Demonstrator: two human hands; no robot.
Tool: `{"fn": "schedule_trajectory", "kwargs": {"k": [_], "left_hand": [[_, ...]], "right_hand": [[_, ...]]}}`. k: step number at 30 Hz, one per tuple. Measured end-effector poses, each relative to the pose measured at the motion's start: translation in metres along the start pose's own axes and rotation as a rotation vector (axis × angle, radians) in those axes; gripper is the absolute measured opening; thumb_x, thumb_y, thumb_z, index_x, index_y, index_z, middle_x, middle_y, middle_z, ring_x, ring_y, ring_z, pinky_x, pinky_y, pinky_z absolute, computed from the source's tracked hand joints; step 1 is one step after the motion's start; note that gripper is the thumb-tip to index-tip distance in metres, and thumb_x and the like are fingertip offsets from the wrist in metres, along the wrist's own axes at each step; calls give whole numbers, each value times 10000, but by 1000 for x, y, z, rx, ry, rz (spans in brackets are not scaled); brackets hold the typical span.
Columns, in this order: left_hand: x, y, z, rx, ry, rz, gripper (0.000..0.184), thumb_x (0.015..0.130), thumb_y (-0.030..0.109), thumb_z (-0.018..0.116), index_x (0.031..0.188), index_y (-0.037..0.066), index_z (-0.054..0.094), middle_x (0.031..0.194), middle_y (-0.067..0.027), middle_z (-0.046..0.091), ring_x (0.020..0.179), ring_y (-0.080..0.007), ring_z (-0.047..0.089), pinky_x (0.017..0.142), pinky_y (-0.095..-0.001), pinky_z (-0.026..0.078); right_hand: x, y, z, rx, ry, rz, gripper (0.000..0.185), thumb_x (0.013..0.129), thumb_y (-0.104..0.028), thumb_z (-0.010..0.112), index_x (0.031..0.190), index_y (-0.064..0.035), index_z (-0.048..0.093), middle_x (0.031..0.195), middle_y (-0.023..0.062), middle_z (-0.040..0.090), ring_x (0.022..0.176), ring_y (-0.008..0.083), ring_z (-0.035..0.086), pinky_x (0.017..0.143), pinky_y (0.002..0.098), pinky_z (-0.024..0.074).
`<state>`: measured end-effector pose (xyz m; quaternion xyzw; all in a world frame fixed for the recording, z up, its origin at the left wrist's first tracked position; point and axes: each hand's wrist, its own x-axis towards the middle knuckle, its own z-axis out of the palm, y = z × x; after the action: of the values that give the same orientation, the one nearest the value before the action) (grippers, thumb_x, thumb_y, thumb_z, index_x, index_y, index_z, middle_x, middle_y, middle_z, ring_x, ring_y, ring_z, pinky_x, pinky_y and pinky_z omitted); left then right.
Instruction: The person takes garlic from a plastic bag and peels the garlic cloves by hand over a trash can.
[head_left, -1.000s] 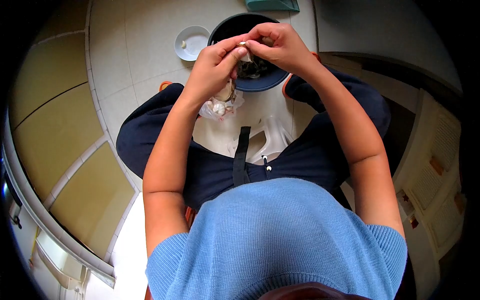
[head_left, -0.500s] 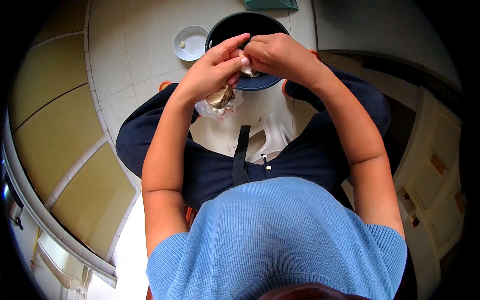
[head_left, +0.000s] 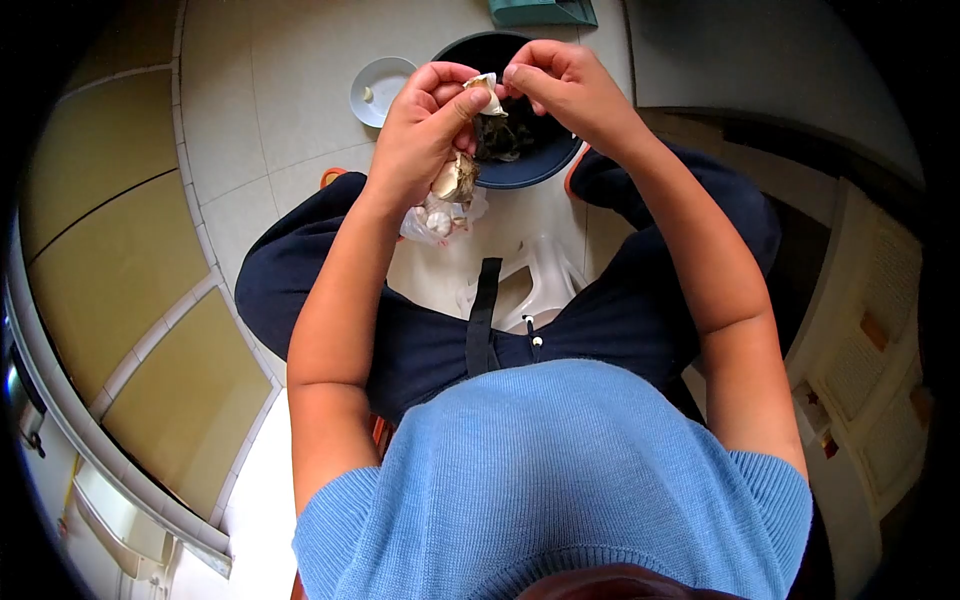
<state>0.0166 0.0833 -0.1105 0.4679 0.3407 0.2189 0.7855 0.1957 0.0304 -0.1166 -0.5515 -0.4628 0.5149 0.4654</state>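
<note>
My left hand (head_left: pixel 430 125) pinches a garlic clove (head_left: pixel 490 97) with loose whitish skin between thumb and fingers. Lower in the same hand, a partly peeled garlic bulb (head_left: pixel 455 178) sticks out below the palm. My right hand (head_left: pixel 568 90) is closed, thumb against forefinger, just right of the clove; whatever it may hold is too small to name. Both hands are over a dark basin (head_left: pixel 535 172) with dark scraps inside. Beneath the left hand, a clear plastic bag (head_left: pixel 432 232) contains white garlic bulbs.
A white bowl (head_left: pixel 383 75) with one pale clove in it rests on the tiled floor, left of the basin. Between my legs is a white plastic stool (head_left: pixel 545 275). A green dustpan-like object (head_left: pixel 543 12) lies at the top edge.
My right hand has drawn away from the left, a small gap now between them. The clove and its loose skin show more clearly. My left hand has turned slightly.
</note>
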Motion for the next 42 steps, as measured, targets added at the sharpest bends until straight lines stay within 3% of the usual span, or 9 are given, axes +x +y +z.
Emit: {"fn": "schedule_trajectory", "kwargs": {"k": [3,9,12,14,21,23,27,35,42], "left_hand": [[0,-6,0,-51,50,52,235,876,115,606,1067,42,492,780,-20,575,549,-56,454,510,-214,418],[-1,-7,2,-142,40,136,210,871,88,607,1051,23,520,884,-43,620,573,-47,499,518,-169,413],[-1,-6,5,27,92,192,196,860,89,621,1041,27,582,887,-30,615,591,-39,505,535,-160,407],[1,-13,-3,494,178,409,200,876,105,611,1063,36,628,844,12,559,613,-20,485,549,-153,401],[-1,-13,-2,549,222,468,190,863,106,629,1034,33,667,891,-2,576,618,-16,486,544,-150,393],[1,-13,-1,525,290,495,161,823,102,660,965,30,688,767,-13,600,594,-44,462,551,-174,377],[-1,-16,-3,543,313,421,162,828,112,660,961,22,686,801,-13,617,598,-39,468,542,-170,372],[-3,-12,7,111,225,119,242,836,139,668,1035,12,619,842,-20,637,623,-32,524,520,-172,421],[-2,-19,9,-37,203,45,250,820,124,682,1034,19,605,868,-28,632,638,-39,533,521,-174,428]], "right_hand": [[-2,-4,1,79,-113,213,200,862,-214,574,889,-28,643,776,30,631,579,55,510,511,185,395],[-5,-7,8,403,-251,286,258,873,-293,605,932,-41,612,794,9,603,582,47,502,480,171,362],[-3,7,7,404,-215,256,240,859,-264,629,928,-35,610,806,19,611,607,48,516,480,168,366],[-2,8,3,355,-204,258,242,850,-254,643,933,-29,607,814,25,614,616,50,521,483,169,373],[-3,3,12,433,-99,220,267,824,-224,677,975,-20,595,821,29,617,627,50,519,507,165,394],[-1,5,11,415,-85,208,271,823,-221,678,985,-20,597,826,28,619,635,49,521,514,160,392],[0,10,8,378,-88,162,277,823,-214,676,1009,-23,602,829,17,620,659,46,532,533,150,388],[-2,9,10,322,-39,169,208,851,-215,638,959,-39,613,790,5,609,633,43,543,508,161,392],[-3,16,14,250,20,150,182,873,-220,598,885,-39,617,707,-3,603,557,44,547,464,161,398]]}}
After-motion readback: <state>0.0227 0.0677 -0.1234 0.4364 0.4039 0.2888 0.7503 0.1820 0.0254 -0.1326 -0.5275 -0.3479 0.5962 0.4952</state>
